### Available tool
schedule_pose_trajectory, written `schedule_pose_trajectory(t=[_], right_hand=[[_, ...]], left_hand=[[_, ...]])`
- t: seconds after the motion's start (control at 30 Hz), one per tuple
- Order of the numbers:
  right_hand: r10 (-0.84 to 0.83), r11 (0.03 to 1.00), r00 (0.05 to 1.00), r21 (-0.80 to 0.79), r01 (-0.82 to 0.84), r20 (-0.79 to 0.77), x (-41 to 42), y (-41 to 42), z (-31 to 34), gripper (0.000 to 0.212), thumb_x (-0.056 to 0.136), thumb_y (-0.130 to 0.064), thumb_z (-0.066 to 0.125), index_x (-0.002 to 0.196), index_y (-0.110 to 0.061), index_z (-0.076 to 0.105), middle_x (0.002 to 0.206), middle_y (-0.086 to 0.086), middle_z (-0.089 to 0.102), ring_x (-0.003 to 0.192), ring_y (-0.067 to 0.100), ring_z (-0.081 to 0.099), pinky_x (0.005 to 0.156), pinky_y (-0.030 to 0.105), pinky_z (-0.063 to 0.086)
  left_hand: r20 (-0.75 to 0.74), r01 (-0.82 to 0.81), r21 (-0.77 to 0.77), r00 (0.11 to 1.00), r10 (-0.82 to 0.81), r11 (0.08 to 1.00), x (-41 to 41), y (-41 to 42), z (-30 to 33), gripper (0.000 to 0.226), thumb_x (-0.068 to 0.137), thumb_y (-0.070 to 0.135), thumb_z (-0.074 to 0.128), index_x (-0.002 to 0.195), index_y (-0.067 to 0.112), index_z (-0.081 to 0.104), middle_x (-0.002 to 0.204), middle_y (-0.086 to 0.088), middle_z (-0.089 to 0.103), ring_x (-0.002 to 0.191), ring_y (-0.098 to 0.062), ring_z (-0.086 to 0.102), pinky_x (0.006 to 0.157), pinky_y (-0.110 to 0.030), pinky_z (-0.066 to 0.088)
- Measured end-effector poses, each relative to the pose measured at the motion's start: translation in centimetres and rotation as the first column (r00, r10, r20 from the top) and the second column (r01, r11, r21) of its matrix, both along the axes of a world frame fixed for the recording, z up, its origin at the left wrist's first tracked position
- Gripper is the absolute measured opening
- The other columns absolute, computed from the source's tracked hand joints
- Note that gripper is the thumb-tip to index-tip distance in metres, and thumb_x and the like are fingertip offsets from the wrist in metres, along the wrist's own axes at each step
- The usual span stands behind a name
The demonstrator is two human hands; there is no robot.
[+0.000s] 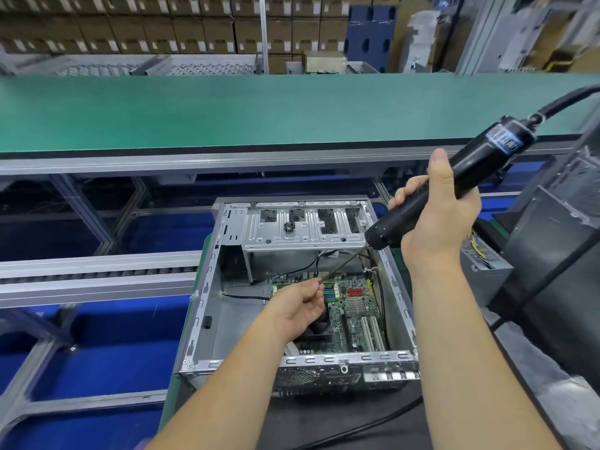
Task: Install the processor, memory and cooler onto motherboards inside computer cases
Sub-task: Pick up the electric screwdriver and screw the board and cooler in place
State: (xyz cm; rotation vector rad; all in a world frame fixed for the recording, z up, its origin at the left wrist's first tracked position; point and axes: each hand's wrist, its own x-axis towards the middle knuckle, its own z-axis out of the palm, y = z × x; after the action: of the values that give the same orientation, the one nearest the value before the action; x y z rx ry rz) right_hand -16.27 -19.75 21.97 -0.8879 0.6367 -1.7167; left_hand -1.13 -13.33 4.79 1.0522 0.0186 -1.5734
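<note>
Our right hand (435, 216), right of centre in the frame, has its fingers and thumb wrapped round the black body of an electric screwdriver (454, 180), thumb pointing up along the barrel. The tool slants from upper right down to lower left, and a thick black cable (565, 100) leaves its top end toward the right edge. From its nose a thin bit shaft (344, 263) runs down to our left hand (297, 306), whose thumb and fingertips pinch the shaft near its tip, the other fingers curled below.

That left grip sits just above a dark cooler (319, 329), partly hidden under the hand, which sits on the green motherboard (354, 306). We cannot tell whether the bit tip touches anything. On the board we see a red block of connectors, blue and green slots near the fingertips and two white expansion slots toward the lower right.

The motherboard lies in the floor of an open computer case (201, 323) at the lower middle of the frame, its metal drive cage (302, 228) at the far end and its rear port panel nearest us. Black wires cross the case floor to the board.

The case stands on a dark bench (324, 420) with a green edge. Beyond it, blue flooring shows under aluminium rails (97, 274), then a long green conveyor belt (227, 108) spans the upper frame, with stacked cartons (130, 24) behind. Another dark case (552, 254) leans at the right edge.
</note>
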Motion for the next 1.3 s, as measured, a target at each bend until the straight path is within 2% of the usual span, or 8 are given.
schedule_pose_trajectory(t=[0.17,0.37,0.57,0.8,0.97,1.07,1.17,1.3], right_hand=[[0.089,0.995,0.996,-0.038,-0.089,-0.011,-0.4,-0.3,-0.4,0.032,0.081,-0.038,0.076,0.087,-0.017,0.053,0.061,0.005,0.055,0.049,0.022,0.051,0.054,0.033,0.046],[0.245,0.956,0.96,-0.133,-0.263,-0.135,-1.0,-0.2,-0.8,0.027,0.085,-0.032,0.071,0.083,-0.012,0.052,0.061,0.006,0.054,0.05,0.024,0.051,0.057,0.034,0.045],[0.241,0.938,0.943,-0.196,-0.287,-0.228,-0.6,0.7,-0.5,0.017,0.086,-0.031,0.072,0.073,-0.029,0.062,0.061,0.005,0.055,0.05,0.025,0.05,0.057,0.037,0.045],[0.227,0.933,0.928,-0.206,-0.294,-0.296,-0.6,0.8,-0.8,0.016,0.086,-0.033,0.074,0.077,-0.027,0.063,0.061,0.005,0.057,0.051,0.027,0.051,0.06,0.036,0.047],[0.254,0.929,0.901,-0.17,-0.328,-0.352,-0.5,0.7,-1.1,0.039,0.08,-0.049,0.082,0.081,-0.018,0.058,0.061,0.006,0.057,0.052,0.028,0.053,0.06,0.037,0.047],[0.259,0.93,0.885,-0.148,-0.337,-0.386,-0.8,0.6,-1.3,0.038,0.08,-0.046,0.082,0.082,-0.018,0.057,0.061,0.005,0.056,0.052,0.029,0.053,0.06,0.039,0.047],[0.264,0.928,0.858,-0.126,-0.35,-0.441,-1.5,0.5,-1.9,0.023,0.082,-0.038,0.079,0.078,-0.026,0.06,0.06,0.004,0.057,0.052,0.028,0.052,0.06,0.042,0.047],[0.279,0.929,0.815,-0.073,-0.363,-0.508,-2.5,0.5,-3.1,0.024,0.079,-0.038,0.08,0.078,-0.024,0.061,0.06,0.006,0.058,0.051,0.028,0.053,0.057,0.038,0.047]], left_hand=[[0.011,0.012,0.007,1.0,-0.012,1.0,0.1,0.0,-0.1,0.016,0.094,-0.005,0.058,0.107,-0.003,0.066,0.074,-0.009,0.07,0.066,-0.015,0.062,0.057,-0.026,0.057],[0.162,0.099,0.029,0.981,-0.103,0.995,-0.2,-0.2,-0.3,0.018,0.093,-0.007,0.058,0.108,-0.003,0.066,0.076,-0.009,0.073,0.063,-0.013,0.065,0.06,-0.025,0.056],[0.271,0.191,0.061,0.942,-0.201,0.98,-0.8,-0.2,-0.1,0.013,0.093,-0.007,0.059,0.103,-0.001,0.067,0.077,-0.009,0.075,0.061,-0.012,0.066,0.059,-0.024,0.056],[0.303,0.246,0.066,0.919,-0.254,0.967,-0.9,-0.1,0.0,0.014,0.094,-0.005,0.058,0.104,0.0,0.067,0.086,-0.014,0.075,0.066,-0.015,0.07,0.063,-0.026,0.057],[0.31,0.293,0.082,0.901,-0.304,0.953,-0.9,-0.1,-0.2,0.02,0.097,-0.005,0.053,0.111,0.005,0.065,0.097,-0.016,0.075,0.084,-0.021,0.073,0.071,-0.029,0.058],[0.358,0.284,0.105,0.883,-0.303,0.953,-1.0,-0.3,-0.3,0.024,0.096,-0.007,0.053,0.11,0.007,0.066,0.094,-0.015,0.076,0.084,-0.022,0.074,0.07,-0.029,0.059],[0.626,0.248,0.125,0.731,-0.27,0.961,-1.4,-0.8,-0.5,0.02,0.094,-0.001,0.053,0.1,0.01,0.068,0.089,-0.011,0.076,0.071,-0.017,0.07,0.065,-0.027,0.058],[0.932,0.325,0.132,0.282,-0.229,0.937,-2.8,-2.5,0.2,0.018,0.092,0.013,0.051,0.088,0.022,0.065,0.081,0.001,0.067,0.066,-0.013,0.059,0.062,-0.028,0.049]])
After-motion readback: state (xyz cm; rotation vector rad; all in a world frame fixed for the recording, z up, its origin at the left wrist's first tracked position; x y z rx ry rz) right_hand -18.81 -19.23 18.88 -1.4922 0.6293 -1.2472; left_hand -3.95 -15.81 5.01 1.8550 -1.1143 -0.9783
